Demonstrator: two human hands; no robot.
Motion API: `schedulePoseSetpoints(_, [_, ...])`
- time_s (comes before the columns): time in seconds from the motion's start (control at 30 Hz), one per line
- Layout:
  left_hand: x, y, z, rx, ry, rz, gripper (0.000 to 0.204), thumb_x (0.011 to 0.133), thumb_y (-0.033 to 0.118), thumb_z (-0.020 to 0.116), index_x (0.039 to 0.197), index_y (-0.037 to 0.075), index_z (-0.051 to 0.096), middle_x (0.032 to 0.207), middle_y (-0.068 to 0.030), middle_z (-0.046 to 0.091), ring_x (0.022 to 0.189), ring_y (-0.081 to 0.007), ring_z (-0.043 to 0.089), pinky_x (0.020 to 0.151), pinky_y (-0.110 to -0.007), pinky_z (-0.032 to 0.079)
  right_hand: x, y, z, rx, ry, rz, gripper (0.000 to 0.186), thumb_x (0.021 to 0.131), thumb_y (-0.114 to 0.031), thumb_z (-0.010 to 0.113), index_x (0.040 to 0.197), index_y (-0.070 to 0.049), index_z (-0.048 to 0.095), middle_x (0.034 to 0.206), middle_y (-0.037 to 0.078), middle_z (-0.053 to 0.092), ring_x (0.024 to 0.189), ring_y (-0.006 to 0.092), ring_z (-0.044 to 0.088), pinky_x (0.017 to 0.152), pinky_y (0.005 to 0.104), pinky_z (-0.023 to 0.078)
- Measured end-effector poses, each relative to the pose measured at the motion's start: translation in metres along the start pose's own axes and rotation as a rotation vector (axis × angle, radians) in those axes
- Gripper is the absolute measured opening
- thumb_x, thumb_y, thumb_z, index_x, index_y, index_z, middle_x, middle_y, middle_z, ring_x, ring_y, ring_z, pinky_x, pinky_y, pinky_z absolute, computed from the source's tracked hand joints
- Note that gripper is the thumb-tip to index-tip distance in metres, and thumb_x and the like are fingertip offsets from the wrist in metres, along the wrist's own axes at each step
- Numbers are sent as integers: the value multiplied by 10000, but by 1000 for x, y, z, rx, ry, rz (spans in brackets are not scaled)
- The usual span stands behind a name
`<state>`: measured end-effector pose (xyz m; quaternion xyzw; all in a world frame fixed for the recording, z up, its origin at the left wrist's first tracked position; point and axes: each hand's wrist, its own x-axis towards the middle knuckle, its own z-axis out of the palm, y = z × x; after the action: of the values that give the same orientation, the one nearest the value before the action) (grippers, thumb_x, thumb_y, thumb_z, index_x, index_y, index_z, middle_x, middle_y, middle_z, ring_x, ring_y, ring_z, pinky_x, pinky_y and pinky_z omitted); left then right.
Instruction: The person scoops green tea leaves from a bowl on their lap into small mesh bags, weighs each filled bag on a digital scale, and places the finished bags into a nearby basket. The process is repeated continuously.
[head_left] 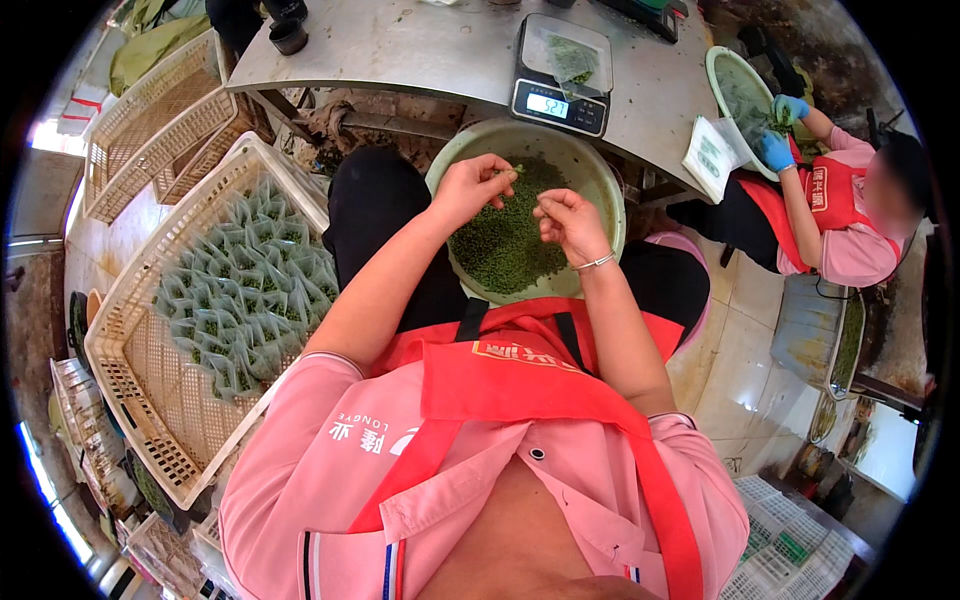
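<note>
Between my knees stands a wide pale-green basin [608, 195] holding a heap of small green berries [500, 252] that look like green peppercorns. My left hand [474, 190] is over the basin's left side, thumb and fingertips pinched on a tiny green sprig [517, 171]. To its right, above the same heap, my right hand [574, 226] has its fingers curled and thumb pressed to the index finger. Whatever it may hold is too small to make out. The hands are apart.
A steel table [420, 50] ahead carries a digital scale [558, 106] with a clear bag of green pieces [571, 60]. At my left, a cream plastic crate [130, 375] holds many filled clear bags [245, 290]. A blue-gloved co-worker [820, 190] works at another basin [716, 75], far right.
</note>
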<state>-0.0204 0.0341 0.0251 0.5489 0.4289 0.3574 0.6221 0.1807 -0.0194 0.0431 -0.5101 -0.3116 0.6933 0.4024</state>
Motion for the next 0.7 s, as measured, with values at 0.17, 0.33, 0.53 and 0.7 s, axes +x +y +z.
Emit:
schedulePoseSetpoints(0.17, [-10, 12, -3, 605, -61, 100, 246, 870, 275, 604, 1026, 85, 603, 746, -51, 661, 632, -175, 632, 545, -297, 487, -3, -6, 5, -436, -55, 183, 198, 880, -191, 592, 997, -31, 590, 825, 85, 641, 673, 128, 626, 578, 250, 516])
schedulePoseSetpoints(0.33, [-9, 13, -6, 917, 42, 465, 264, 831, 337, 613, 1037, 172, 611, 777, -70, 661, 702, -270, 640, 590, -365, 498, 21, 0, -19, -1261, 267, -668, 248, 810, -200, 618, 1020, -71, 647, 1027, 134, 642, 841, 297, 637, 738, 349, 509])
schedulePoseSetpoints(0.53, [34, 47, -47, 819, 438, 602, 164, 847, 276, 590, 980, 185, 622, 633, -72, 621, 591, -257, 624, 535, -360, 486, 49, -73, 14, -959, 448, -830, 320, 834, -147, 588, 1143, -61, 588, 1184, 89, 583, 715, 175, 631, 691, 290, 499])
schedulePoseSetpoints(0.7, [53, 50, -72, 717, 565, 296, 227, 870, 266, 539, 1079, 190, 585, 694, -31, 649, 664, -232, 641, 607, -351, 486, 94, -92, 20, -1524, 563, -815, 368, 840, -261, 551, 1173, -104, 562, 1291, 79, 496, 811, 289, 638, 774, 385, 508])
